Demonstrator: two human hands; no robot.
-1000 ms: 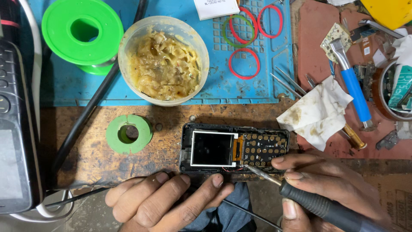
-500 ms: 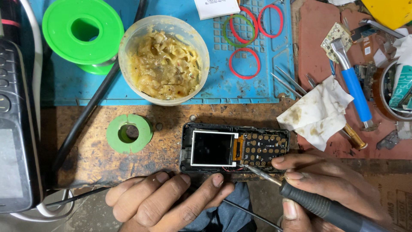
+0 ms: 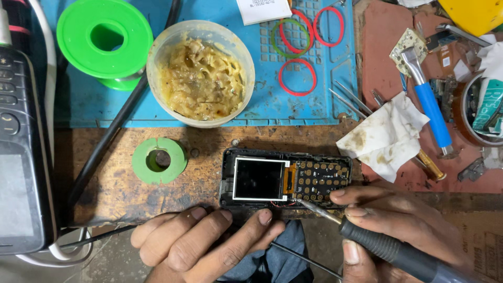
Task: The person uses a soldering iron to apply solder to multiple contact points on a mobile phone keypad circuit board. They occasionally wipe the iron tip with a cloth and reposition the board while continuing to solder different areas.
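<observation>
Head view: the opened phone lies on the wooden bench, just below the blue mat; the left hand rests loosely curled, fingertips touching the phone's near edge; the right hand grips a soldering iron, its tip touching the board beside the screen; a tub of flux stands above.

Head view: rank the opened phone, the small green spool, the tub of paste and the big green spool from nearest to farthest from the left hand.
1. Opened phone: touching the left hand's fingertips, just above it.
2. Small green spool: on the wood, up and left.
3. Tub of paste: on the blue mat, farther up.
4. Big green spool: top left corner.
</observation>
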